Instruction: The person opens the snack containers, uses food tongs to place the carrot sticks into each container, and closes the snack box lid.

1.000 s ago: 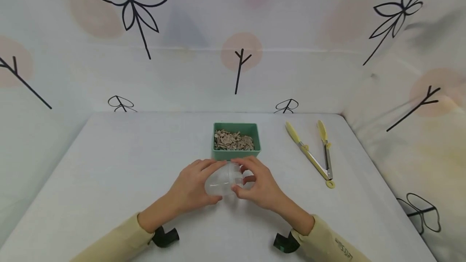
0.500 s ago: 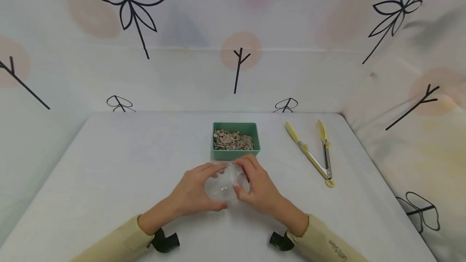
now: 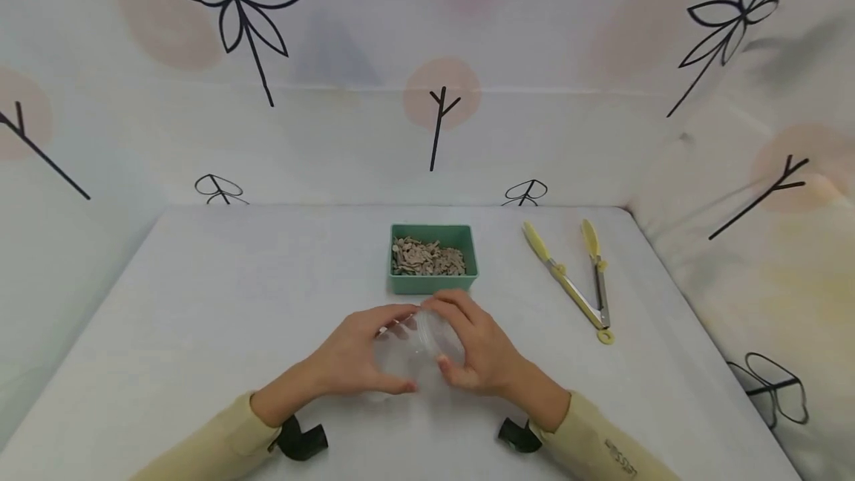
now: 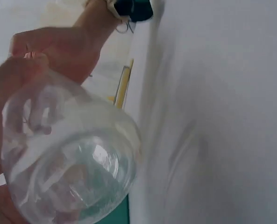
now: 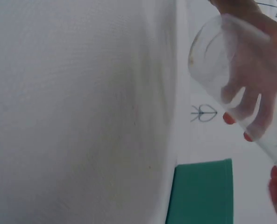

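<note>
A clear plastic jar point(image 3: 394, 353) lies sideways between my two hands, close over the table, in front of the green box. My left hand point(image 3: 354, 355) grips its body, fingers over the top and thumb along the near side. Curled round the ringed right end is my right hand point(image 3: 479, 351), thumb toward me. The left wrist view shows the jar's round base point(image 4: 84, 161) facing the camera, with nothing visible inside. In the right wrist view, left-hand fingers point(image 5: 264, 107) show through the jar wall.
Just beyond the hands stands a green box point(image 3: 434, 285) holding many small brownish chips point(image 3: 427, 257). Yellow-handled metal tongs point(image 3: 576, 294) lie spread on the right. A white cloth covers the table point(image 3: 267, 266), with a patterned curtain point(image 3: 347, 139) behind it.
Both hands and the jar have come slightly toward me. The jar's right end has tilted and turned, and the right hand has shifted its hold round it. Box and tongs stay put.
</note>
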{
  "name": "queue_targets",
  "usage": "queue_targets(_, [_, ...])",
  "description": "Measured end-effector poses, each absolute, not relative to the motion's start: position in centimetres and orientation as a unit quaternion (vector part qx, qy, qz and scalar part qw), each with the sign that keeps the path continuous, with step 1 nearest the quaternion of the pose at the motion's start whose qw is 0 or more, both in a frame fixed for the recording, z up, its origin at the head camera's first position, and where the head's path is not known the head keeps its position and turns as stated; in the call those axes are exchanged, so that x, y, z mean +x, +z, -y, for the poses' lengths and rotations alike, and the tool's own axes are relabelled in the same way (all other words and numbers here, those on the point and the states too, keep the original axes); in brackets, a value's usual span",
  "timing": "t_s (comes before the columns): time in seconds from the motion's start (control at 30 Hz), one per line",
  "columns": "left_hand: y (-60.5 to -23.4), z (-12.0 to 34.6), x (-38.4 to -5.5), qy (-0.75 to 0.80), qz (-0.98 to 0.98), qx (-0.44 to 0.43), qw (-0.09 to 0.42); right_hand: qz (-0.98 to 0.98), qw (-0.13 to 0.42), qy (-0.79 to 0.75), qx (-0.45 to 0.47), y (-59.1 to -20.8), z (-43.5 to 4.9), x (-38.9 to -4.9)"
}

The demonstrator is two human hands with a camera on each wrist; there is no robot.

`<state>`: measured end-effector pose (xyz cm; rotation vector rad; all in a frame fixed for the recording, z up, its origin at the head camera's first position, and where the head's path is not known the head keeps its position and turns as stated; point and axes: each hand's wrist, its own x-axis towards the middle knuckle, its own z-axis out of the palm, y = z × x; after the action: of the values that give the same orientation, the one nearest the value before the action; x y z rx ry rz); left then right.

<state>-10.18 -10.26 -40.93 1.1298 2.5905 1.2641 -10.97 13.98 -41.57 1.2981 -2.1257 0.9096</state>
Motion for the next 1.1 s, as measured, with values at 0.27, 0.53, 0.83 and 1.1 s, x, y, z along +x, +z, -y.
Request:
queue_targets(0.27, [-40.5,10.6,-10.9,0.272,-0.867,0.385,-0.160,0.852,0.083,0.381,0.348,-40.6,-14.7,-10.3])
queue_targets(0.53, [-40.5,10.9,-10.9,0.244,-0.873,0.387,-0.168,0.867,0.026,0.395,0.303,-40.0,-14.6,-10.1])
queue_targets(0.83, [-41.1,11.0,-10.9,0.280,-0.878,0.368,-0.126,0.829,-0.007,0.442,0.342,-39.9,-15.2,-10.5])
queue_targets(1.1, [-41.2,10.6,-10.9,0.230,-0.871,0.396,-0.175,0.856,-0.066,0.457,0.233,-39.7,-14.6,-9.9])
